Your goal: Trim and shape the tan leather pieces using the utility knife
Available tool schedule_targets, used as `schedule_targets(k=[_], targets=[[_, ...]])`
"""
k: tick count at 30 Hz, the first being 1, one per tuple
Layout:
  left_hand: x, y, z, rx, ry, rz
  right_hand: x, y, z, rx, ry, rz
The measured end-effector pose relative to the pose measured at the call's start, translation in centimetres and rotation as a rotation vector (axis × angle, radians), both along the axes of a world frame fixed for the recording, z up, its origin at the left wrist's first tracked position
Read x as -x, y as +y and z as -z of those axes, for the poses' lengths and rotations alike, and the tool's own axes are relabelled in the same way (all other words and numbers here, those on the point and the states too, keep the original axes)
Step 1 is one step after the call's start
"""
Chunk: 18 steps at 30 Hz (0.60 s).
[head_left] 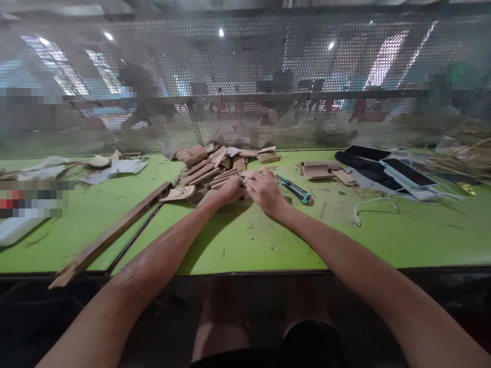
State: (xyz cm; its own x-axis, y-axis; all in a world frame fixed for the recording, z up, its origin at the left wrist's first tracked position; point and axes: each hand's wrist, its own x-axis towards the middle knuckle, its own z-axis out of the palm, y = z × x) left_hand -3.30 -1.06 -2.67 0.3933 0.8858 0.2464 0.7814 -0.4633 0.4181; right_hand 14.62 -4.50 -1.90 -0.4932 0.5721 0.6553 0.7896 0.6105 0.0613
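Note:
At the front edge of a pile of brown, curved, bark-like pieces (203, 174), my two hands meet. My left hand (231, 190) is closed, its fingers curled in. Against it rests my right hand (264, 190), with fingers bent and pressed together at the tips. What they pinch is mostly hidden by the fingers; a bit of light brown material shows just behind them. A green and black utility knife (293, 189) lies just right of my right hand, untouched.
A long wooden strip (115, 227) lies left, overhanging the green table's (249, 250) front edge. On the right are more curved pieces (316, 170), a phone (407, 172), a white cable (376, 201) and dried stalks (468, 148). A perforated metal screen (238, 66) stands behind.

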Motion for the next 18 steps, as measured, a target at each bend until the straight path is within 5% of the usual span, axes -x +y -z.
schedule_targets(k=[5, 10, 15, 18], targets=[[-0.15, -0.08, -0.12, -0.015, -0.040, -0.023, -0.33, 0.76, 0.09, 0.034, 0.087, 0.126], [-0.34, -0.39, -0.33, 0.022, -0.031, -0.041, -0.22, 0.69, 0.19, 0.037, 0.000, -0.001], [-0.22, -0.55, -0.39, 0.014, -0.042, -0.042, -0.26, 0.55, 0.28, 0.039, 0.078, 0.113], [-0.14, -0.56, -0.28, 0.033, -0.054, -0.052, -0.41, 0.49, 0.35, 0.013, 0.044, 0.018]])
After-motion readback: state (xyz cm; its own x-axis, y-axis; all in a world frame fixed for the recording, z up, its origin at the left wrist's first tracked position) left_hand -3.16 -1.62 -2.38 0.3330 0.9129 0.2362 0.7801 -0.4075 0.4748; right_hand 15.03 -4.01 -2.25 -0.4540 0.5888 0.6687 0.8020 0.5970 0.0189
